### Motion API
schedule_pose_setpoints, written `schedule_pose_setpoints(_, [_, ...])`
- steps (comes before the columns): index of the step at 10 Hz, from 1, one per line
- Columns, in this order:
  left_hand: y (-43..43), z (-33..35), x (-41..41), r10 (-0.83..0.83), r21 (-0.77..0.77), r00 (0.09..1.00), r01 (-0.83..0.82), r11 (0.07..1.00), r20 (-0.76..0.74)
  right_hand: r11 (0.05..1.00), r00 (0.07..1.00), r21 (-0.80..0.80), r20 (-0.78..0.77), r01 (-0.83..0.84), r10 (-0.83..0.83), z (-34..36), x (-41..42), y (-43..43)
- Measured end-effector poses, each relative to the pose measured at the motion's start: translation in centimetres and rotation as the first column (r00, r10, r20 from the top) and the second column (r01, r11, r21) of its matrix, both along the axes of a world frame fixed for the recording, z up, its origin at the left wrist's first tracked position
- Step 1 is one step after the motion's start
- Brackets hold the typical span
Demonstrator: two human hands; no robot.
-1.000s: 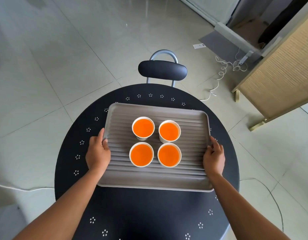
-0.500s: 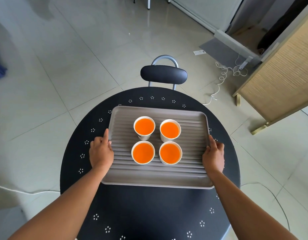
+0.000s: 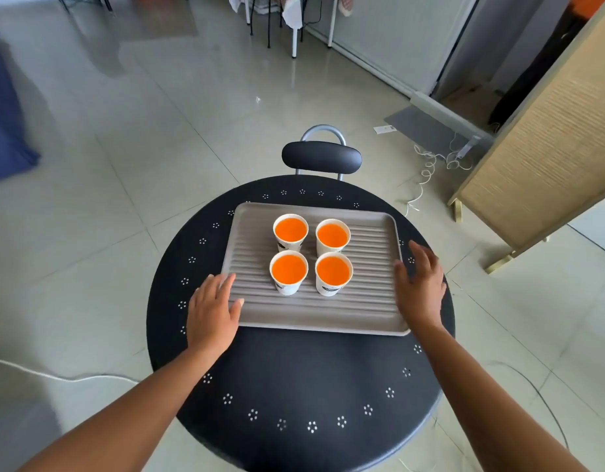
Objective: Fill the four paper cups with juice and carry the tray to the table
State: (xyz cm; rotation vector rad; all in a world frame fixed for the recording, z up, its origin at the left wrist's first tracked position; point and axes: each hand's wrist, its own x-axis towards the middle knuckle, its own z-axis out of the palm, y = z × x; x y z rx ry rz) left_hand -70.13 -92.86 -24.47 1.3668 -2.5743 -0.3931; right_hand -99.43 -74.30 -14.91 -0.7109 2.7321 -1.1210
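the left hand [image 3: 214,311] is spread flat, fingers loose and gripping nothing, its fingertips over the left rim of the grey ridged tray [image 3: 362,303]. the right hand [image 3: 420,287] is likewise relaxed with straight fingers at the right rim. between them the tray lies flat on the round black table [image 3: 294,369], carrying four paper cups [image 3: 333,272] of orange juice in a tight square. a black chair [image 3: 321,157] stands beyond.

Looks like a room in a home, with pale floor tiles [image 3: 151,137], a round black table [image 3: 294,376] and chair [image 3: 321,157], a woven screen [image 3: 546,158], cloths [image 3: 289,11] on a rack [image 3: 295,39] and loose cables [image 3: 427,168]
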Motion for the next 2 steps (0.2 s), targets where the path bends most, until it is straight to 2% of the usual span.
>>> schedule_pose_setpoints(1, [3.4, -1.0, 1.2, -0.078, -0.032, 0.996, 0.080, 0.996, 0.037, 0.951, 0.997, -0.300, -0.039, -0.075, 0.067, 6.4, 2.1, 0.7])
schedule_pose_setpoints(2, [6.1, -2.1, 1.5, -0.140, -0.042, 0.986, 0.144, 0.989, 0.089, 0.834, 0.985, -0.524, -0.108, -0.173, 0.137, 14.0, 4.6, 2.2])
